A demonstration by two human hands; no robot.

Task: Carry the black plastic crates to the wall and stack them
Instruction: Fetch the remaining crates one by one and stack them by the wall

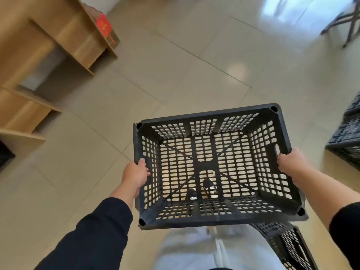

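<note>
I hold an empty black perforated plastic crate (214, 218) in the air in front of me, open side up. My left hand (135, 175) grips its left rim and my right hand (292, 164) grips its right rim beside the handle slot. Through the mesh bottom the floor and my shoes show. A second black crate (288, 244) lies on the floor at the lower right, partly hidden by the held one. More black crates (346, 141) stand stacked at the right edge.
Light wooden shelving (39, 61) stands along the left, with a red box (106, 29) at its far end. Metal chair or table legs (342, 22) are at the top right. Beige tiled floor (175, 65) stretches ahead.
</note>
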